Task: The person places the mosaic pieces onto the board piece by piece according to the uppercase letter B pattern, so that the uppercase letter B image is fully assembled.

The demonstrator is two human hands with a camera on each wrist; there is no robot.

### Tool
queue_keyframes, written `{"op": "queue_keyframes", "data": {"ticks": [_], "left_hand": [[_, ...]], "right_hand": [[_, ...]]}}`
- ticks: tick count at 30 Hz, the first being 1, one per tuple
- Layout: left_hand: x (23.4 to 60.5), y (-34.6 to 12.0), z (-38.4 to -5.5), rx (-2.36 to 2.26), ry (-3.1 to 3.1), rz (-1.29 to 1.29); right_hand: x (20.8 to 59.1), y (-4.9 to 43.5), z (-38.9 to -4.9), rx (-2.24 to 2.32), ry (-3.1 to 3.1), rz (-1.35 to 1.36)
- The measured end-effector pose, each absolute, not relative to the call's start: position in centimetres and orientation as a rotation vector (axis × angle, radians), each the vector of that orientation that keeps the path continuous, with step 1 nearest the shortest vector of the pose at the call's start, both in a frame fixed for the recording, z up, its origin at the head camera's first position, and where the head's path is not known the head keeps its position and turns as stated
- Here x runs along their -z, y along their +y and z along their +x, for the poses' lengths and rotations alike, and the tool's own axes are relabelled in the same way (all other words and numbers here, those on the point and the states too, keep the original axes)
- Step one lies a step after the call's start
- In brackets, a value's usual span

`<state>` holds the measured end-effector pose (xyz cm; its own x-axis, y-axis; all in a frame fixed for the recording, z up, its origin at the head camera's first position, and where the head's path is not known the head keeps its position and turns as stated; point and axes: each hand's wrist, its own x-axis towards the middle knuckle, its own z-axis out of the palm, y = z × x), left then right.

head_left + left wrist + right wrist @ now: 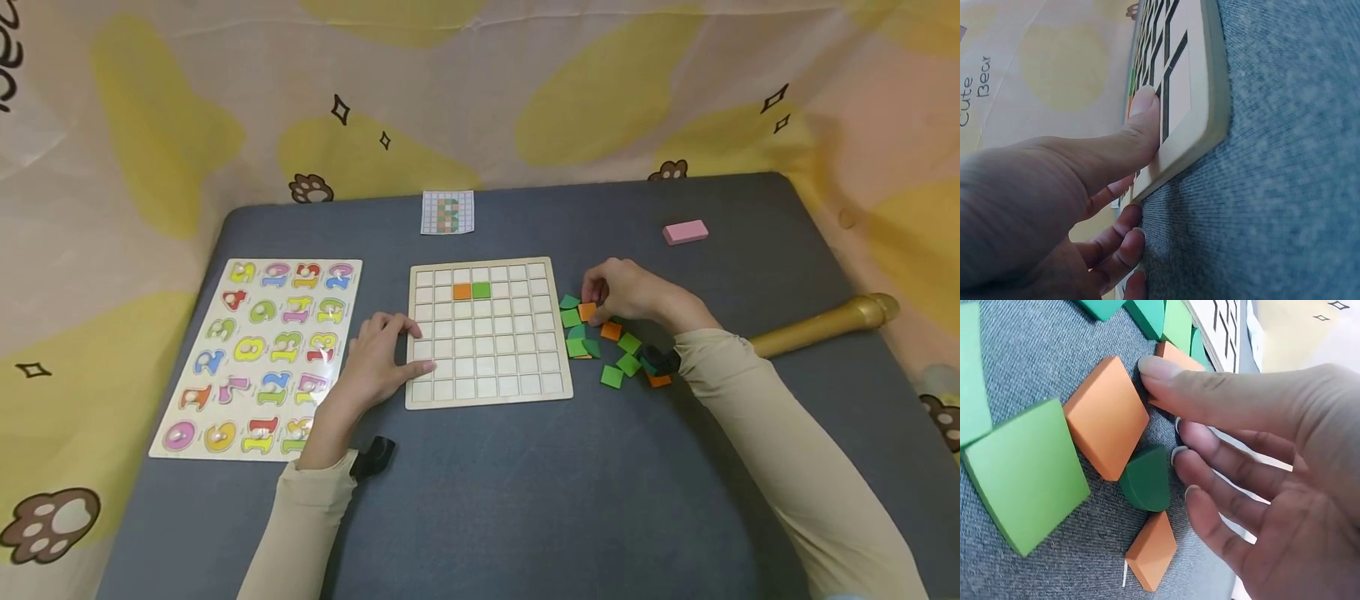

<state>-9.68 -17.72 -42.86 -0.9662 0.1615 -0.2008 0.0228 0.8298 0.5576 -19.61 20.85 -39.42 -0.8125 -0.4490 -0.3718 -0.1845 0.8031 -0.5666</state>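
Note:
A pale board marked with a grid of white squares lies in the middle of the table. On it, an orange square tile sits beside a green one in an upper row. My left hand rests at the board's left edge, its thumb extended over the rim. To the right of the board, my right hand pinches an orange tile between thumb and index finger, the thumb partly hiding it. Loose green tiles, orange tiles and a dark green rounded piece lie around it.
A number puzzle board lies at the left, under the left forearm in the head view. Behind the grid board is a small pattern card. A pink block lies at the back right, and a gold-coloured rod beyond the right wrist.

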Motion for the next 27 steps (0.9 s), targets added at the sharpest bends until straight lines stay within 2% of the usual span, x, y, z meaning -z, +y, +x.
{"op": "queue_keyframes", "data": {"ticks": [10, 19, 27], "left_hand": [[42.8, -17.7, -9.7, -0.845, 2.779, 0.146], [42.8, -17.7, -9.7, -0.842, 2.780, 0.148], [42.9, -17.8, -9.8, -0.841, 2.791, 0.152]], "right_hand": [[39.3, 20.1, -20.2, 0.944, 2.584, -0.506], [41.3, 15.9, -20.5, 1.232, 2.604, -0.475], [41.3, 12.9, -20.5, 1.343, 2.517, -0.478]]}}
